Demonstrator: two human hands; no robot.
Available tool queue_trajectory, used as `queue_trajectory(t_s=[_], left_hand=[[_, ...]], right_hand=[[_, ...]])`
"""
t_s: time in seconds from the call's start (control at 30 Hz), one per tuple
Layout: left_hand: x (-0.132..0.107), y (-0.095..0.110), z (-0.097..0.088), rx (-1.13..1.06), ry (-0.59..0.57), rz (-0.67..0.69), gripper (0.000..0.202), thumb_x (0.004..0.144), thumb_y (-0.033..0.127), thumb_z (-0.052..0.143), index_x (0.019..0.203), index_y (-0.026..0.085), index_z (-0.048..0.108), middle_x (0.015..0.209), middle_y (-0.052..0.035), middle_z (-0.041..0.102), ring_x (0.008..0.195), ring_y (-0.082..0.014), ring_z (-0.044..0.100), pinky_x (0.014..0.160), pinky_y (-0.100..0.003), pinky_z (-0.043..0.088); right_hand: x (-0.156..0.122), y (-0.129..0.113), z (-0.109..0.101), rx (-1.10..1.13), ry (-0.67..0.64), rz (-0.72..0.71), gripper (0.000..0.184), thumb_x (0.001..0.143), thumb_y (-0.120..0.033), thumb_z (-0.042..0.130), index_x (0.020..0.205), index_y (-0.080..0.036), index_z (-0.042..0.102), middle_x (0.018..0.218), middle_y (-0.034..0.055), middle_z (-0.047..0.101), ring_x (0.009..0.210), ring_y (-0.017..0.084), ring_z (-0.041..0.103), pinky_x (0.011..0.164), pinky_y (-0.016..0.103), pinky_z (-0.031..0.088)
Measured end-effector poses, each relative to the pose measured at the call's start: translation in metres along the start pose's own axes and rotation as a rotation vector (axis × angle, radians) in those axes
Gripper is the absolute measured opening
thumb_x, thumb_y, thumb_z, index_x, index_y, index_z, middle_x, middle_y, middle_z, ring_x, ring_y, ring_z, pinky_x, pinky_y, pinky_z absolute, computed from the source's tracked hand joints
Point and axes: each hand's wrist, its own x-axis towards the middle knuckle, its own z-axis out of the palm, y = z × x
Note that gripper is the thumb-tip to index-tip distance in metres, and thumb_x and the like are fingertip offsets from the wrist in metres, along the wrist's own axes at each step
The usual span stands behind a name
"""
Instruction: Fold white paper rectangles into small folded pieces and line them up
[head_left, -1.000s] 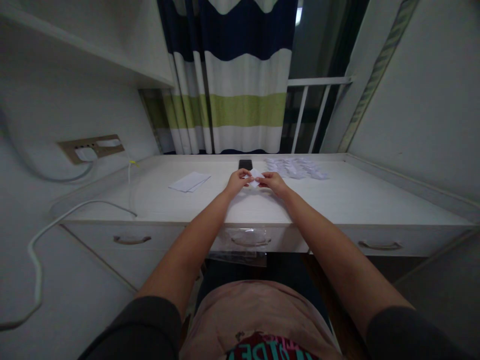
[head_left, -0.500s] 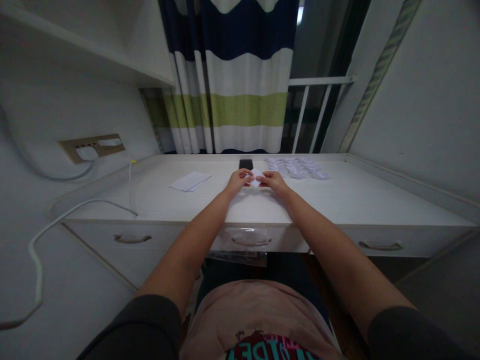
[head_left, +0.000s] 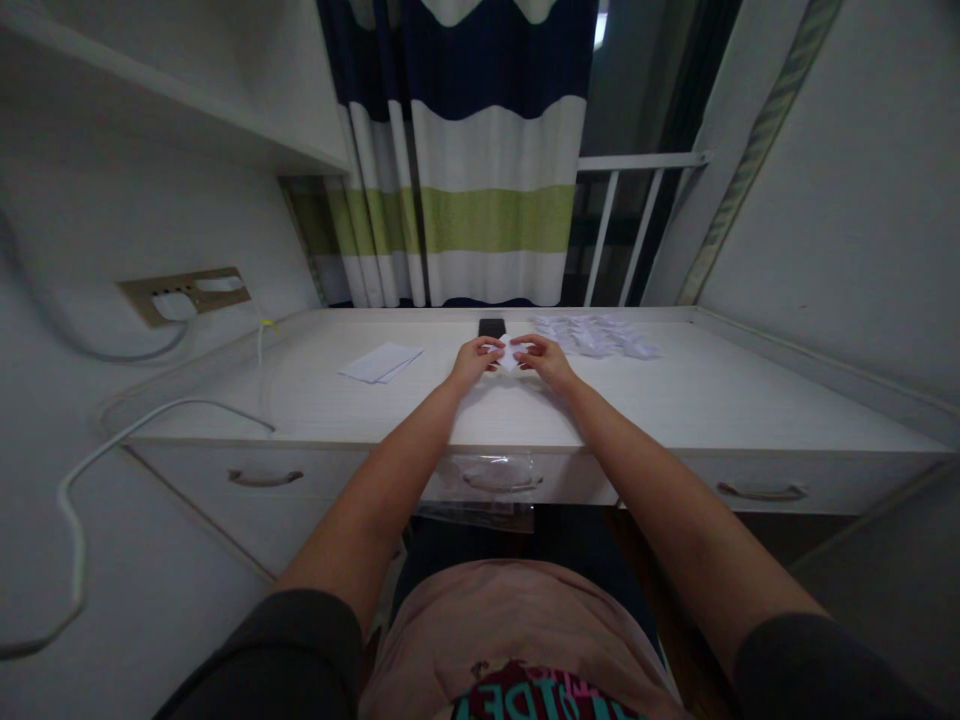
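Observation:
A small folded piece of white paper [head_left: 509,355] is pinched between both hands over the middle of the white desk [head_left: 697,400]. My left hand [head_left: 472,362] grips its left side with closed fingers. My right hand [head_left: 546,361] grips its right side, fingers also closed. A black phone [head_left: 492,328] lies flat just beyond the hands. A heap of several small folded white papers [head_left: 596,337] lies to the right of the phone.
Flat white paper sheets [head_left: 381,363] lie on the desk to the left. A white cable [head_left: 112,440] hangs off the desk's left edge below a wall socket [head_left: 184,295]. Striped curtain [head_left: 480,180] and a white rail [head_left: 637,165] stand behind. Drawers with handles [head_left: 501,483] face my lap.
The two hands have drawn slightly closer together and the small paper between them looks more tightly folded. Nothing else on the desk has moved.

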Motion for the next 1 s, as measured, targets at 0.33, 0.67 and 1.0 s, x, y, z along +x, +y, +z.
queue_trajectory(t_s=[0.33, 0.67, 1.0], left_hand=[[-0.0028, 0.0020, 0.0011, -0.032, -0.034, -0.015, 0.030, 0.057, 0.018, 0.073, 0.085, 0.015, 0.062, 0.069, 0.0003, 0.063, 0.062, -0.0096, 0.059, 0.061, -0.022, 0.047], [-0.0004, 0.0005, -0.0011, 0.049, -0.007, 0.035, 0.032, 0.057, 0.019, 0.071, 0.088, 0.015, 0.066, 0.080, -0.0034, 0.069, 0.070, -0.0116, 0.060, 0.059, -0.021, 0.043], [0.0000, 0.0026, -0.0035, 0.076, 0.001, 0.014, 0.031, 0.057, 0.022, 0.071, 0.087, 0.015, 0.069, 0.080, -0.0053, 0.070, 0.072, -0.0135, 0.060, 0.061, -0.023, 0.043]], right_hand=[[0.0017, -0.0006, -0.0006, 0.034, 0.054, 0.063, 0.022, 0.053, -0.027, 0.076, 0.072, -0.017, 0.070, 0.069, 0.0019, 0.068, 0.063, 0.012, 0.060, 0.068, 0.028, 0.051], [0.0001, -0.0012, -0.0006, 0.068, 0.043, 0.080, 0.032, 0.052, -0.027, 0.079, 0.080, -0.015, 0.070, 0.067, 0.0015, 0.067, 0.067, 0.014, 0.062, 0.074, 0.032, 0.053], [0.0006, -0.0025, -0.0017, 0.066, 0.039, 0.074, 0.040, 0.050, -0.031, 0.080, 0.086, -0.016, 0.069, 0.064, -0.0005, 0.065, 0.066, 0.013, 0.062, 0.072, 0.032, 0.054]])
